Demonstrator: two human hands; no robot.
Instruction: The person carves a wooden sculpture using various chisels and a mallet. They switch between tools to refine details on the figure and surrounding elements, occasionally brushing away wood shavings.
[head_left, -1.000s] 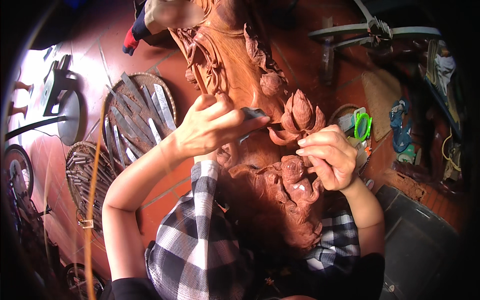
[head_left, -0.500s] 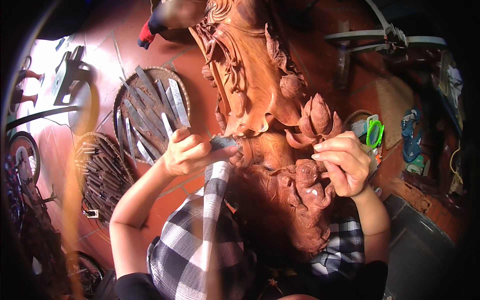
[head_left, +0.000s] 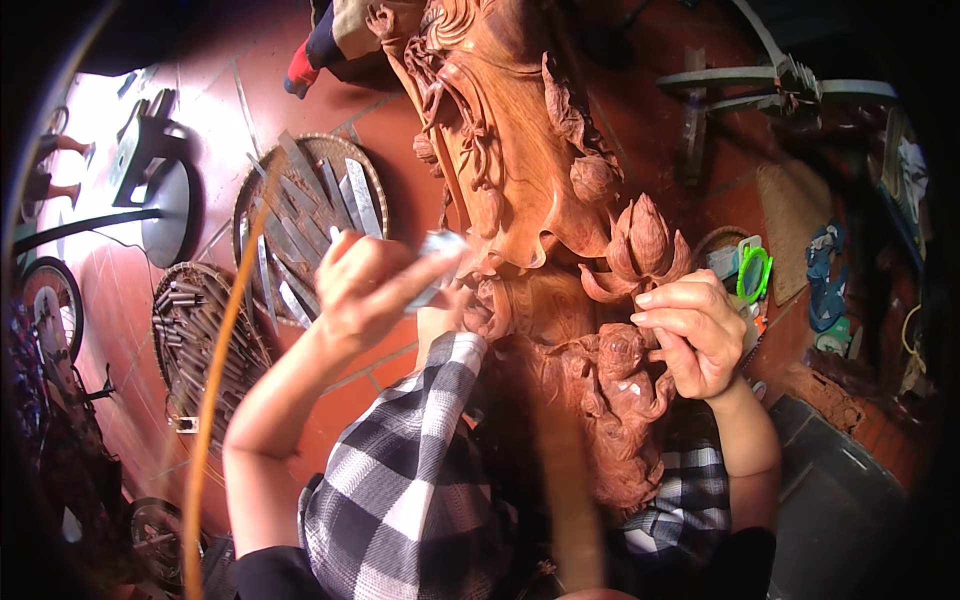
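Note:
A large reddish-brown wood carving (head_left: pixel 530 190) stretches from the top of the view to my lap, with smooth drapery and carved buds. My left hand (head_left: pixel 365 285) is closed on a thin flat grey piece (head_left: pixel 438 250), blurred by motion, beside the carving's left edge; whether it is a blade or a sheet I cannot tell. My right hand (head_left: pixel 695 330) has its fingers curled against the carving, just under a lotus flower (head_left: pixel 643 245); its thumb is by a small carved figure (head_left: pixel 622 390). Black-and-white checked cloth (head_left: pixel 400 500) covers my legs.
On the tiled floor at left lie a round basket (head_left: pixel 378 180) of flat metal blades and another basket (head_left: pixel 160 345) of chisel-like tools. A fan-like stand (head_left: pixel 165 210) is farther left. Bright green tape-like ring (head_left: pixel 755 273) and a dark box (head_left: pixel 840 500) are at right.
My left hand has lifted slightly up and left, tilting the grey piece so it catches light. My right hand stays at the lotus. The whole view has shifted slightly.

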